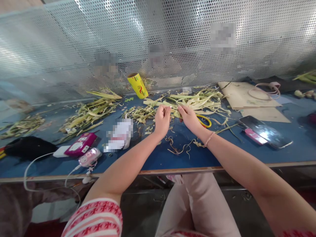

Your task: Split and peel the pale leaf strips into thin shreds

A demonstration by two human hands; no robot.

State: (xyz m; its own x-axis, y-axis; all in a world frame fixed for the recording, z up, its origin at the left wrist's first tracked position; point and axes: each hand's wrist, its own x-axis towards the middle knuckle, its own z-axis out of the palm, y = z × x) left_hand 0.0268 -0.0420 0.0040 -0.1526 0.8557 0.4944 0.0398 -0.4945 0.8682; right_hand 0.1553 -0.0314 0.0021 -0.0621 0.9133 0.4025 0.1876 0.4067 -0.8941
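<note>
My left hand [162,120] and my right hand [189,118] come close together over the blue table, fingers pinched. Between them stretches a pale green strip of dried leaf [175,113], which both hands seem to grip. Just behind lies a loose heap of pale green leaf strips [199,100]. To the left of my left hand is a pile of small shrivelled plant scraps [138,114]. The yellow handle of what looks like a pair of scissors [206,121] shows beside my right hand; its other end is hidden. Thin stringy fibres [181,148] lie nearer to me.
A yellow cardboard tube [138,86] stands tilted by the perforated metal screen [182,39]. Another leaf pile [91,113], a magenta box [81,144] and cabled white charger [61,151] are left. A phone [264,130] and brown cardboard [247,95] lie right. The table edge [182,170] is near my lap.
</note>
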